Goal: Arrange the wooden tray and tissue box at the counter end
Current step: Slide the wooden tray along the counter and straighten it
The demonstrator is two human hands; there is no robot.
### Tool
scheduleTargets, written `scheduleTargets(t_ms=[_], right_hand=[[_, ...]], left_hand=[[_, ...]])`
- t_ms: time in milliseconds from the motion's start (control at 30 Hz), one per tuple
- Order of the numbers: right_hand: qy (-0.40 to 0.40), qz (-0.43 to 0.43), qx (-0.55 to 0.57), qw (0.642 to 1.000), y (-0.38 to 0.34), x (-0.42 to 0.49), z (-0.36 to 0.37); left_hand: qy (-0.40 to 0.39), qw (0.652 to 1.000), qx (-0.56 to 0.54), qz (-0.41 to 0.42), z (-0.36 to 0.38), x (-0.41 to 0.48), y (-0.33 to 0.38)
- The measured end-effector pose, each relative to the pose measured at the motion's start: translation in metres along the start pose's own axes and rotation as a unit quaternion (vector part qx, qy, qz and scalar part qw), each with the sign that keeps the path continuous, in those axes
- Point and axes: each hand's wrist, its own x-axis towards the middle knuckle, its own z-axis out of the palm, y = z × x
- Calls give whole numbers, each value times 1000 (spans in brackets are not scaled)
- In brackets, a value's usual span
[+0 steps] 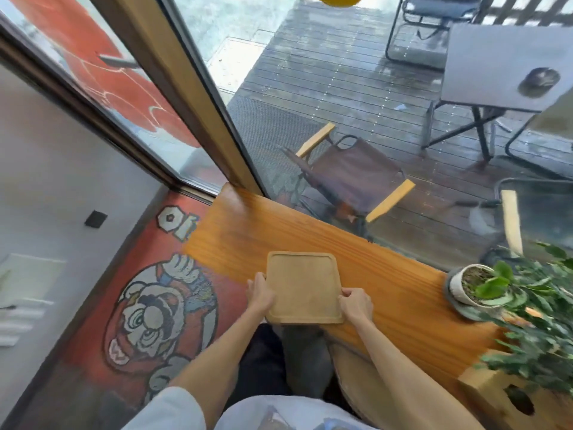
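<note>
A square wooden tray point(302, 285) with a raised rim lies flat on the orange wooden counter point(387, 274), near its front edge and overhanging it slightly. My left hand point(259, 293) grips the tray's left edge and my right hand point(355, 305) grips its right edge. A wooden box with a dark oval hole, likely the tissue box point(508, 395), stands at the counter's lower right, partly hidden by leaves.
A potted plant point(473, 285) in a white pot stands on the counter to the right, with leafy branches point(539, 336) spreading over the right end. The counter's left end point(210, 218) meets a window frame. Glass runs along the far edge. Below left is a painted floor point(148, 305).
</note>
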Motion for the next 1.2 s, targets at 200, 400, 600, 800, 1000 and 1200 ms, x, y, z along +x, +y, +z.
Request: scheduleTargets(t_ms=[200,400,600,800,1000,1200], right_hand=[[67,34,74,994,-54,13,73],[171,97,113,974,-60,47,118],[234,80,143,958,-79,76,131],[270,71,150,948,-89,99,137],[277,31,116,953,-78,104,148],[307,-94,-70,945,-52,99,160]], left_hand=[[-19,998,-1,59,-48,92,-19],[-52,988,25,140,-40,169,-14],[-49,975,32,216,-43,212,4],[-52,968,19,245,-39,240,19],[-60,958,46,278,-36,254,10],[5,864,214,455,-43,267,-26]])
